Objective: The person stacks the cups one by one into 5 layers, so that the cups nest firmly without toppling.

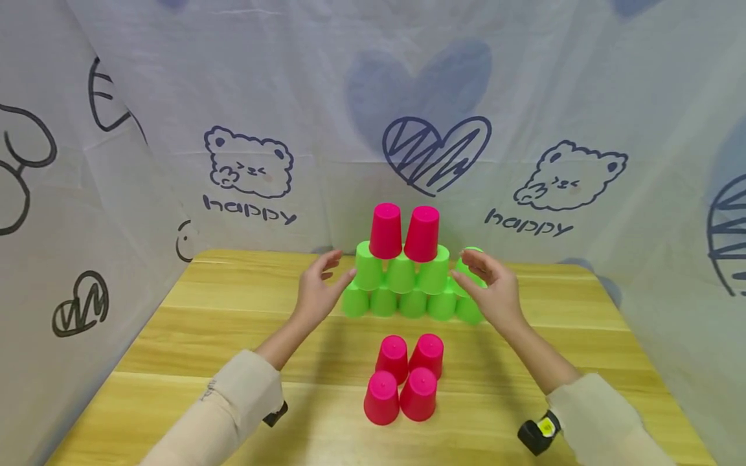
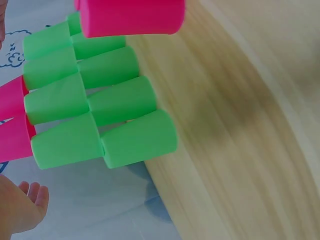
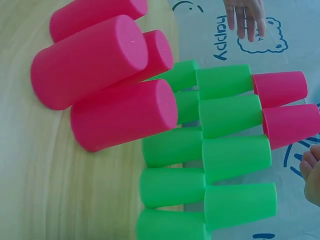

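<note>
Several green cups (image 1: pixel 412 303) stand upside down in a lower row, with a second row of green cups (image 1: pixel 368 266) stacked over it. Two pink cups, a left one (image 1: pixel 386 231) and a right one (image 1: pixel 422 234), sit inverted on top. My left hand (image 1: pixel 317 288) is held just left of the stack, fingers relaxed, holding nothing. On the other side my right hand (image 1: pixel 494 288) is raised with loosely bent fingers, likewise holding nothing, and covers part of the rightmost green cups. Both wrist views show the hands apart from the pink cups.
Closer on the wooden table (image 1: pixel 233 323), several inverted pink cups (image 1: pixel 418 395) form a tight cluster before the stack. A white cloth (image 1: pixel 332 129) with bear and heart drawings hangs behind the table. Dark wrist cameras sit below both cream sleeves (image 1: pixel 600 421).
</note>
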The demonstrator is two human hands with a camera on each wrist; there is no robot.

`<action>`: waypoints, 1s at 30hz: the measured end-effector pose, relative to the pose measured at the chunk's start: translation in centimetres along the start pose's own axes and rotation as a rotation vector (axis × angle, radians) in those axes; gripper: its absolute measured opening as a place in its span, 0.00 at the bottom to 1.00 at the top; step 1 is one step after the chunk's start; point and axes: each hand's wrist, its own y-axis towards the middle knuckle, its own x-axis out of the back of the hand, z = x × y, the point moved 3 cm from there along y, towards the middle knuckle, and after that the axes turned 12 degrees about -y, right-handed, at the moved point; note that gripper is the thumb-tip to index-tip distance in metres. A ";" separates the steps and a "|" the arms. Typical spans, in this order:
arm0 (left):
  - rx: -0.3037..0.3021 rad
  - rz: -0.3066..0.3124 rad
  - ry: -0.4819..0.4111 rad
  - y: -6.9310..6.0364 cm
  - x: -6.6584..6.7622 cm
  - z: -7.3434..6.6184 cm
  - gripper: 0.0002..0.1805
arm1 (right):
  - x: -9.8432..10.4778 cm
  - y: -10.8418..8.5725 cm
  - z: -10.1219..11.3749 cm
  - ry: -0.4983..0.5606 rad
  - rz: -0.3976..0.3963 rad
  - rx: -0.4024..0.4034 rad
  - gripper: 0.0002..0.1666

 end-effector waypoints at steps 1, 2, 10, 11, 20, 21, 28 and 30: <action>-0.001 0.003 0.006 -0.2 0.1 0.2 0.26 | 0.0 -0.1 -0.1 -0.001 0.012 0.004 0.25; -0.003 0.008 0.012 -0.4 0.2 0.3 0.25 | 0.0 -0.3 -0.2 -0.006 0.025 0.007 0.25; -0.005 0.071 0.061 -2.4 0.7 1.9 0.25 | -0.1 -1.7 -1.0 -0.002 0.072 0.055 0.24; 0.002 0.080 0.063 -2.6 0.7 2.1 0.25 | -0.1 -1.9 -1.1 -0.003 0.072 0.057 0.24; 0.055 0.129 0.023 -4.4 0.2 3.0 0.25 | -1.1 -3.6 -2.3 0.015 0.103 0.037 0.23; 0.053 0.137 0.023 -4.6 0.0 2.9 0.25 | -1.3 -3.8 -2.5 0.015 0.110 0.033 0.23; 0.045 0.177 0.020 -6.1 -0.6 3.4 0.23 | -2.2 -5.2 -3.4 0.025 0.131 0.035 0.23; 0.051 0.180 0.018 -6.6 -0.6 3.8 0.22 | -2.4 -5.4 -3.8 0.022 0.139 0.035 0.23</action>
